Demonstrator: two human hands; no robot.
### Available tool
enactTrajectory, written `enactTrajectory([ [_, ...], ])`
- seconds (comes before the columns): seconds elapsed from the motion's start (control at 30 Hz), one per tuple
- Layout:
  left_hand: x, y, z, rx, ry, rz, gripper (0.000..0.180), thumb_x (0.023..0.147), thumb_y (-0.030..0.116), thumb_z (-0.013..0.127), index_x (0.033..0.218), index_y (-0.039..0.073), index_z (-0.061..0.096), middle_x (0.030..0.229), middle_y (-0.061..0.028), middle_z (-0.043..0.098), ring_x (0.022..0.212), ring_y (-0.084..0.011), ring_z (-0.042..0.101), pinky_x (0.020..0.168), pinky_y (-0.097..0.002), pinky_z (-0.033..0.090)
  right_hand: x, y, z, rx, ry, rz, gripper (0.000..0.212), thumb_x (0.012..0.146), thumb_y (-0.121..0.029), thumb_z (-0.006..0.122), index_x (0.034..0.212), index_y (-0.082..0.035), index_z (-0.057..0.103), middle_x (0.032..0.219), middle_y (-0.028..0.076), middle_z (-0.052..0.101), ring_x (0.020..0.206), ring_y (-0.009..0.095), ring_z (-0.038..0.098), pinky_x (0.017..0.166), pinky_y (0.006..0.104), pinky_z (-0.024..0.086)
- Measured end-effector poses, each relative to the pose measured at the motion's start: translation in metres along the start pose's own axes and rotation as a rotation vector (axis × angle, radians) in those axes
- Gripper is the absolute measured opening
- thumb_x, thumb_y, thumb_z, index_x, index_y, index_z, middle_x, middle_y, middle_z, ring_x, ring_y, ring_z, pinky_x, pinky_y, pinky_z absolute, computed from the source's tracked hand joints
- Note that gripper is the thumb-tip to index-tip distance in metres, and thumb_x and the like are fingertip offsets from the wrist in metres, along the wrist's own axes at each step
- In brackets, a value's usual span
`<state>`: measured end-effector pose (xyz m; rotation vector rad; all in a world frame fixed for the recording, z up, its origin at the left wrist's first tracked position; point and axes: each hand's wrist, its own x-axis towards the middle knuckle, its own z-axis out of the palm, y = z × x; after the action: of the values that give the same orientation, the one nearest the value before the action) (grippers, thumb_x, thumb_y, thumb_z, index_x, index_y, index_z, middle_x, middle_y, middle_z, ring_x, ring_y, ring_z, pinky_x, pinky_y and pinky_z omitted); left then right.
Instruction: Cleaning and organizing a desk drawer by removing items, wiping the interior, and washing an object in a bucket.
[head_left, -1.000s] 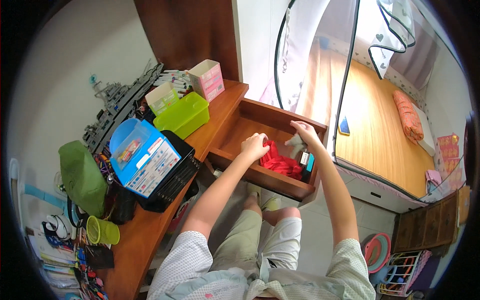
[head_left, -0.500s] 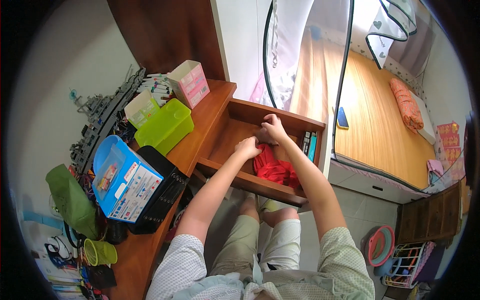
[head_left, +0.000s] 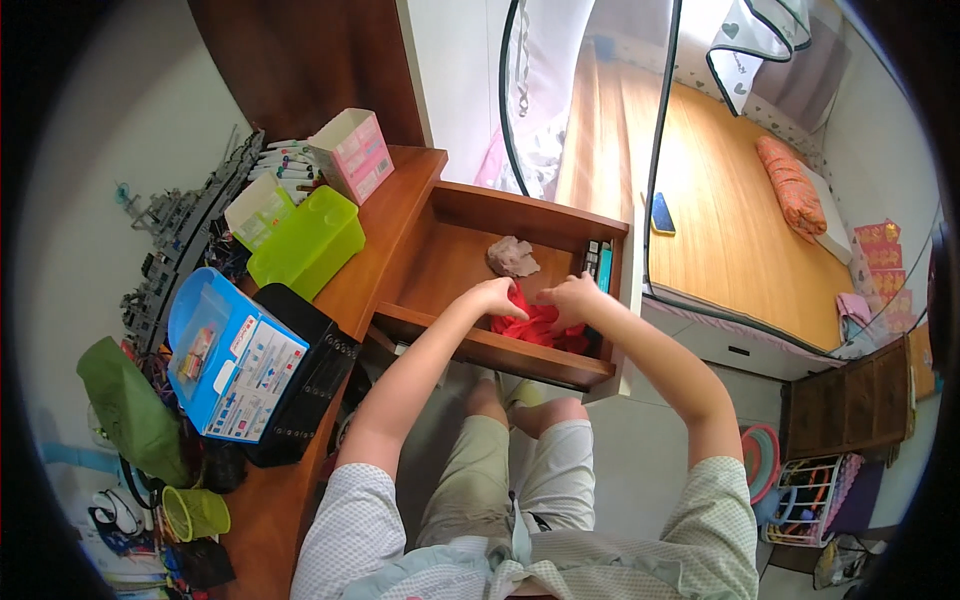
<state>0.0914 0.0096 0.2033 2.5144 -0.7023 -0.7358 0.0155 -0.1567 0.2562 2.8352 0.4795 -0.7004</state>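
Red cloth (head_left: 537,325) | left fingers (head_left: 511,308) half-curled, right fingers (head_left: 556,294) parted, both at it | can't tell if gripping

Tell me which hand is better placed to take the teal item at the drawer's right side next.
Probably the right hand: it is on that side of the drawer, close to the teal item. The left hand is farther off, at the left side of the red cloth.
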Motion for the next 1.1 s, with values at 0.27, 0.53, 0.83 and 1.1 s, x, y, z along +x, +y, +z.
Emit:
enactTrajectory([
  [0.27, -0.016, 0.034, 0.004, 0.343, -0.219, 0.089, 0.078, 0.049, 0.039, 0.078, 0.115, 0.013, 0.046, 0.118, -0.0103, 0.047, 0.106, -0.0279, 0.049, 0.086, -0.036, 0.042, 0.023, -0.014, 0.051, -0.22, -0.023, -0.02, 0.042, 0.068, -0.043, 0.062, 0.098, -0.013, 0.061, 0.089, 0.001, 0.064, 0.093, 0.019, 0.058, 0.094, 0.0491, 0.021],
  [0.53, 0.003, -0.011, 0.02, -0.022, 0.091, 0.266, 0.032, 0.063, 0.015, 0.065, 0.091, 0.004, 0.058, 0.088, -0.0155, 0.061, 0.088, -0.0281, 0.058, 0.076, -0.0349, 0.045, 0.004, -0.015, 0.009, 0.489, 0.444, 0.047, 0.024, 0.072, -0.026, 0.058, 0.093, -0.015, 0.061, 0.082, 0.009, 0.064, 0.076, 0.028, 0.061, 0.065, 0.0361, 0.049],
  [0.83, -0.06, 0.025, -0.043, -1.348, 0.022, 0.194, 0.025, 0.079, 0.003, 0.049, 0.104, 0.008, 0.049, 0.1, -0.0055, 0.056, 0.088, -0.0161, 0.057, 0.08, -0.0326, 0.046, -0.021, -0.008, -0.025, 1.793, 0.689, 0.043, 0.03, 0.079, -0.014, 0.061, 0.103, -0.002, 0.049, 0.085, 0.008, 0.06, 0.074, 0.012, 0.057, 0.064, 0.0243, 0.046],
  [1.1, -0.1, 0.042, -0.054, -1.812, 0.286, 0.211, 0.024, 0.087, 0.007, 0.043, 0.111, 0.011, 0.048, 0.109, -0.0057, 0.052, 0.098, -0.0165, 0.052, 0.081, -0.03, 0.044, -0.06, -0.056, -0.066, 1.813, 0.586, -0.307, 0.045, 0.085, -0.027, 0.053, 0.125, -0.013, 0.04, 0.119, 0.007, 0.046, 0.101, 0.013, 0.048, 0.083, 0.0257, 0.041],
])
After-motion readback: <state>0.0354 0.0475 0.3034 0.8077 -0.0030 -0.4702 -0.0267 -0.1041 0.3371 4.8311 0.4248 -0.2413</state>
